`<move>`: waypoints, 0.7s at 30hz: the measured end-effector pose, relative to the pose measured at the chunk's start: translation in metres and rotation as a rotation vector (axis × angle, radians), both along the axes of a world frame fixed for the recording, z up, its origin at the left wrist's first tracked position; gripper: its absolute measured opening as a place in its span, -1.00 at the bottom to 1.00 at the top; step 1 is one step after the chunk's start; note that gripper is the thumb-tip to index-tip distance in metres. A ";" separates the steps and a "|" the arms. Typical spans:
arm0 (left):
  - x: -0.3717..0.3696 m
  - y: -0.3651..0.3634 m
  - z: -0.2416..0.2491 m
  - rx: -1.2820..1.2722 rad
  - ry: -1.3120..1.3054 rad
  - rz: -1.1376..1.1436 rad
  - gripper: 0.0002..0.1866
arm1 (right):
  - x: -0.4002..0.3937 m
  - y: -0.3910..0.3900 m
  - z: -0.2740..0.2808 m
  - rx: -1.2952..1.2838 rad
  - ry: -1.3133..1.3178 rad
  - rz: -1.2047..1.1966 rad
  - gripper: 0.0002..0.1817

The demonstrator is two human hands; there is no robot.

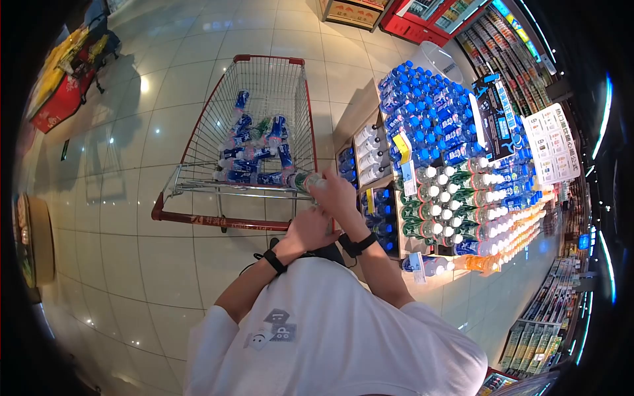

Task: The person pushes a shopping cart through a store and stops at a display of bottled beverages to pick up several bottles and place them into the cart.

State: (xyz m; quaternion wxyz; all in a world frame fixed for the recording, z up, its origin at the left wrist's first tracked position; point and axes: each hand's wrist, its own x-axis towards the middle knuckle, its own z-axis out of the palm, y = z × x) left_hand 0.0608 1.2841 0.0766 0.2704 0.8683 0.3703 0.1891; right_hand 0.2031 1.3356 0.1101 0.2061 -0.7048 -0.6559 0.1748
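My right hand (335,196) is closed around a clear bottle with a green label (305,181), at the near right corner of the shopping cart (257,224). Just below it, my left hand (308,230) is curled with the thumb sticking out to the right. Whatever it grips is hidden behind the hand. Inside the cart's wire basket lie several blue-labelled bottles (243,173), most of them heaped toward the handle end. A green-labelled bottle (263,127) lies among them.
A stacked bottle display (429,119) stands close on the right, with blue-capped, white-capped and orange bottles. Its side shelves hold white bottles (372,157). A white sign (551,142) leans over it. A red stand (63,99) is at far left, and red coolers (422,20) are at the back.
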 end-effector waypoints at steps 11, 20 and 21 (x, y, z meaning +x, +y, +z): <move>-0.003 0.005 0.010 -0.020 0.067 -0.044 -0.37 | -0.006 0.004 -0.005 -0.149 -0.033 -0.014 -0.45; -0.001 0.005 0.012 -0.093 0.057 -0.051 -0.39 | 0.011 -0.010 -0.019 -0.061 0.140 0.052 -0.48; 0.000 0.004 0.010 -0.096 0.055 -0.053 -0.39 | 0.014 -0.011 -0.024 -0.064 0.139 0.050 -0.48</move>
